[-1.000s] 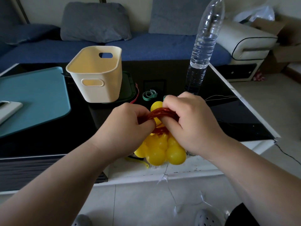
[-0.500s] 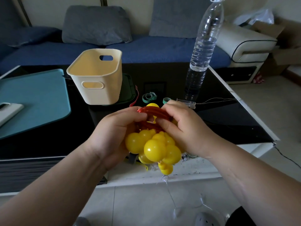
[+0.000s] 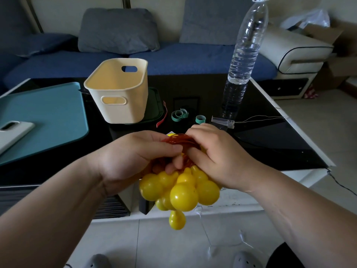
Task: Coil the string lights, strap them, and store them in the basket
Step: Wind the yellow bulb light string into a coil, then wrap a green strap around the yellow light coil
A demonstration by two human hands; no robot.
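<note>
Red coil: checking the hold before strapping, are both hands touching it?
Touching. Head view shows the left hand and right hand pinching the red coil from either side, above the yellow bulbs.

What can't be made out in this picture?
Head view:
red wire coil: mostly covered by the left hand and right hand; any strap unseen.
water bottle: cap partly cut off by the top edge.
white object: cut off by the left edge.
</note>
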